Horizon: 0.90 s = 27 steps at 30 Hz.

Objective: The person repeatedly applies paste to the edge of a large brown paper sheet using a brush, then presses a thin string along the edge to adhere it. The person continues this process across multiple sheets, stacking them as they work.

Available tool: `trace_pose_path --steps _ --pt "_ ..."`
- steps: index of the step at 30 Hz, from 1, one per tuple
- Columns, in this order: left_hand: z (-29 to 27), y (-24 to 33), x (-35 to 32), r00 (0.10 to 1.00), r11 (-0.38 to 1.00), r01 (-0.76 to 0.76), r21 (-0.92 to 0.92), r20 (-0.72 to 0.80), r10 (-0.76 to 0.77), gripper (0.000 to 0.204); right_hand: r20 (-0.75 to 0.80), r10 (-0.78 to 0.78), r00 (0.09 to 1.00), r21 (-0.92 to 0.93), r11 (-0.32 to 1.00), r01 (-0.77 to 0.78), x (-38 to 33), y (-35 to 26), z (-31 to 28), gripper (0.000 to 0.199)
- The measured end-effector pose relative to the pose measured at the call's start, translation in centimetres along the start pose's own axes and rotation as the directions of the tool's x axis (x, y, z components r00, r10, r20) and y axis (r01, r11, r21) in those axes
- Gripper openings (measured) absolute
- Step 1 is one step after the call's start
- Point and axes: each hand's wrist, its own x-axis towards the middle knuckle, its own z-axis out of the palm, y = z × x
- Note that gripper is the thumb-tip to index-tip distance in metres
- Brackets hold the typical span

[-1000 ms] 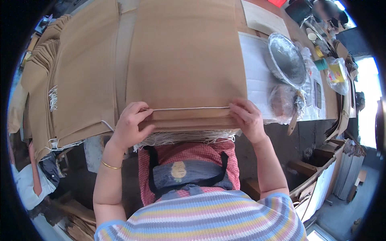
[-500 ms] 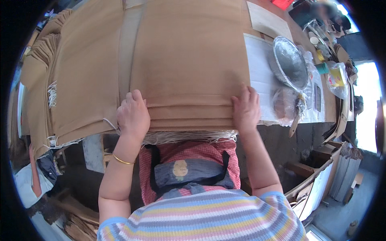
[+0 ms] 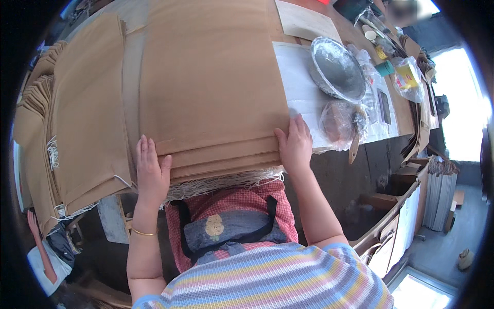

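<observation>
A broad stack of brown kraft paper sheets (image 3: 213, 77) lies before me, its near edges stepped in several layers. White strings (image 3: 221, 184) hang in a bunch beneath the near edge. My left hand (image 3: 153, 172) rests at the stack's near left corner, fingers stretched out along its side. At the near right corner my right hand (image 3: 297, 147) lies against the edge, fingers extended and thumb apart. Neither hand grips anything. To the left is another brown paper stack (image 3: 90, 103), with a white string at its near corner.
On the table's right stand a metal basin (image 3: 337, 69), a brush (image 3: 355, 139), a plastic-wrapped lump (image 3: 337, 123) and a phone (image 3: 384, 107). More brown paper (image 3: 33, 108) is piled at far left, near another person's arm (image 3: 43, 247). Cardboard boxes (image 3: 391, 206) stand below right.
My view has swung, so the table's things appear further left. Both hands have loosened from curled to stretched fingers at the stack's near corners.
</observation>
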Motion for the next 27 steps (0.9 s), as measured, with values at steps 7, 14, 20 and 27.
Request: trace_pose_path --steps 7,14,20,27 --pt "-0.1 -1.0 -0.1 0.992 0.983 0.028 -0.182 -0.119 -0.051 0.053 0.027 0.026 0.999 0.401 0.916 -0.035 0.6 0.1 -1.1 0.041" --pt "-2.3 1.1 -4.3 0.81 0.048 0.497 -0.867 0.443 -0.383 0.018 0.484 0.072 0.872 0.728 0.52 -0.447 -0.8 4.1 -6.4 0.037" --pt "-6.1 -3.6 -7.0 0.858 0.961 0.136 -0.242 -0.456 -0.237 0.013 0.23 0.006 0.973 0.714 0.679 -0.173 -2.4 -3.7 -1.2 0.024" --pt "-13.2 -22.7 -10.4 0.543 0.761 0.397 -0.513 -0.537 -0.645 0.033 0.413 -0.477 0.776 0.899 0.351 -0.262 -1.2 -22.8 5.7 0.046"
